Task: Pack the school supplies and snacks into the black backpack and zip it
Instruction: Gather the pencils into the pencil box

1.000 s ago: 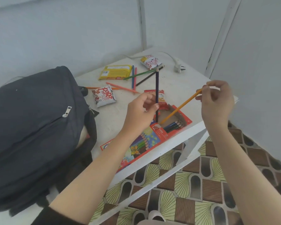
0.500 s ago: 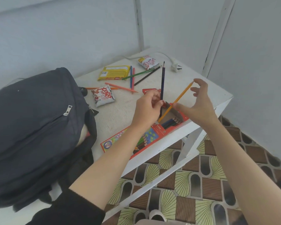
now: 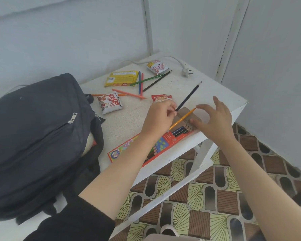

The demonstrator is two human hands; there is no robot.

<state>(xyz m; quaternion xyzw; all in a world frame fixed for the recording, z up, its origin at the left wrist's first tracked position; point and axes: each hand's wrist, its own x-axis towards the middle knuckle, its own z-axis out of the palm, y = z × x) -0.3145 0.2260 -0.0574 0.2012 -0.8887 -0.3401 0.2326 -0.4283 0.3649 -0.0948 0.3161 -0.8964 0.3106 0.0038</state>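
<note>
Left hand [image 3: 160, 117] pinches dark pencil [image 3: 189, 96]. Right hand [image 3: 217, 119] spread, index tip on yellow pencil [image 3: 182, 118], which is half inside pencil box [image 3: 170, 138] at worktop [image 3: 129, 122] edge. Judgement: push along box axis, steady flap.

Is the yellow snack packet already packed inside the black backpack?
No, the yellow snack packet lies out on the white table, next to loose coloured pencils, apart from the black backpack.

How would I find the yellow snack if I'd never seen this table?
Look at the white table and go to its far side, past the black backpack. There lies the yellow snack, next to a blue pencil. It is flat and yellow, while the other snacks are puffy, white and red.
</note>
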